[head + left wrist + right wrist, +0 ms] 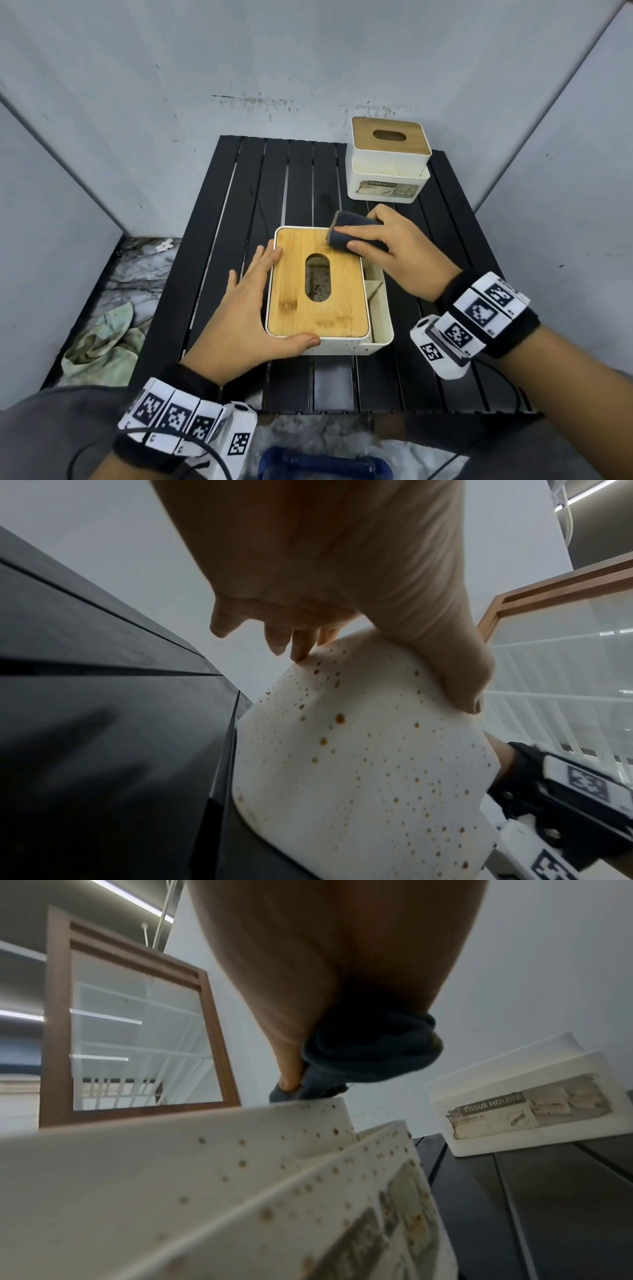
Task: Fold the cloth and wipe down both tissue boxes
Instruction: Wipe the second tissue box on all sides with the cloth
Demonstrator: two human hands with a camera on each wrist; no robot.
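The near tissue box (pixel 318 284) has a bamboo lid with an oval slot and a white body speckled with brown spots (pixel 359 764). My left hand (pixel 253 301) lies flat against its left side, fingers straight and thumb along the front edge. My right hand (pixel 387 246) grips a folded dark grey cloth (pixel 349 233) and holds it on the lid's far right corner. In the right wrist view the cloth (pixel 369 1047) bulges from the right hand (pixel 325 947) just above the box rim (pixel 205 1177). The second tissue box (pixel 388 157) stands at the table's far right.
Both boxes sit on a black slatted table (pixel 274 178) enclosed by grey walls. A crumpled greenish rag (pixel 102 342) lies on the floor to the left. A blue object (pixel 322 462) shows below the table's near edge.
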